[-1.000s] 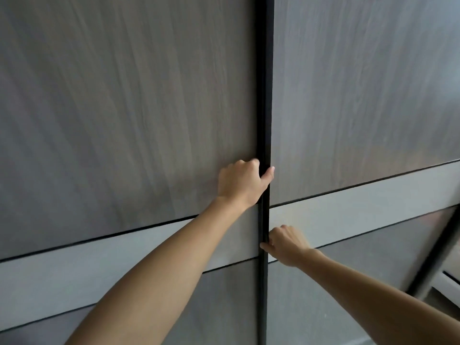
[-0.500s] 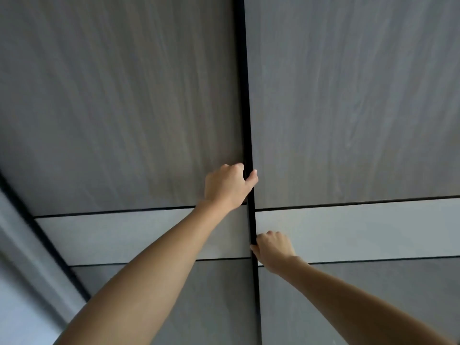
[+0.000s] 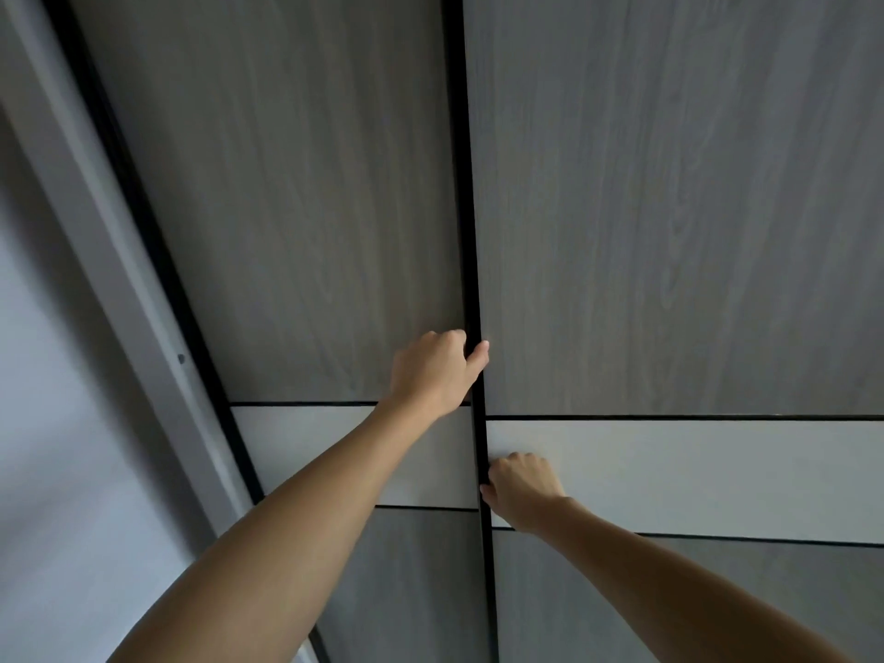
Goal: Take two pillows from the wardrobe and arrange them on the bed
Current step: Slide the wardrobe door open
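Left hand (image 3: 433, 370) curled on the black door edge (image 3: 471, 260) of the wardrobe (image 3: 669, 208), right hand (image 3: 519, 488) hooked lower on that edge. Doors shut; pillows unseen, presumably behind. Best slid steadily, both hands pulling level.

Head cam, close, facing wardrobe doors (image 3: 669, 208).
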### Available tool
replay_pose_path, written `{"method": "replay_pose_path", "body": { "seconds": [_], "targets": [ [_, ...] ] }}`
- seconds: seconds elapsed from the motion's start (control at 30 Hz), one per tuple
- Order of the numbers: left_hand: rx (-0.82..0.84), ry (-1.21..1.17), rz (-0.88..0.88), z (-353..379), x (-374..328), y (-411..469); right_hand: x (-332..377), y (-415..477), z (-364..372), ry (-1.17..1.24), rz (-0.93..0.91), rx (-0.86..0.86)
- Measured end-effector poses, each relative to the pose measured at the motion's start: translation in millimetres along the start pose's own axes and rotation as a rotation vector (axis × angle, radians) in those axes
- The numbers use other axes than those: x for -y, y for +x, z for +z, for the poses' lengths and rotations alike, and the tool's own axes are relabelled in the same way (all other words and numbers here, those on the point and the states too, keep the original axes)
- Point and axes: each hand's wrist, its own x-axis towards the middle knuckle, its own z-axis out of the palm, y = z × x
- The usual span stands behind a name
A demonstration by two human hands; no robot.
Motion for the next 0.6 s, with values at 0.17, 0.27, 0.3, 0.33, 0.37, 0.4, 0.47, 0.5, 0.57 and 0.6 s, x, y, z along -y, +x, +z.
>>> {"method": "replay_pose_path", "body": {
  "seconds": [0.17, 0.27, 0.3, 0.33, 0.37, 0.4, 0.47, 0.5, 0.57, 0.6],
  "targets": [
    [-0.032, 0.024, -0.027, -23.5, 70.9, -7.2, 61.4, 25.4, 6.1, -0.016, -0.076, -0.009],
    [-0.059, 0.087, -0.078, -39.7, 109.9, -12.2, 86.9, 37.8, 7.2, -0.036, -0.157, -0.053],
    [-0.064, 0.119, -0.094, -45.6, 122.1, -13.8, 92.9, 42.4, 6.2, -0.042, -0.173, -0.067],
    [-0.067, 0.154, -0.106, -51.5, 133.9, -15.0, 98.1, 46.8, 4.8, -0.044, -0.178, -0.083],
    [-0.068, 0.187, -0.115, -57.4, 145.3, -16.6, 103.0, 50.9, 3.0, -0.045, -0.177, -0.1],
    [-0.068, 0.218, -0.123, -63.2, 156.2, -18.0, 107.6, 54.9, 0.8, -0.046, -0.174, -0.117],
    [-0.07, 0.262, -0.144, -73.7, 176.4, -21.8, 117.7, 61.6, -2.3, -0.044, -0.173, -0.138],
    [-0.068, 0.279, -0.154, -78.4, 185.4, -24.1, 123.5, 64.5, -3.2, -0.039, -0.173, -0.139],
    [-0.065, 0.319, -0.166, -88.0, 200.7, -27.5, 135.4, 70.1, -3.6, -0.027, -0.17, -0.128],
    [-0.069, 0.345, -0.166, -92.9, 207.1, -28.3, 140.6, 73.0, -3.3, -0.023, -0.165, -0.125]
  ]
}}
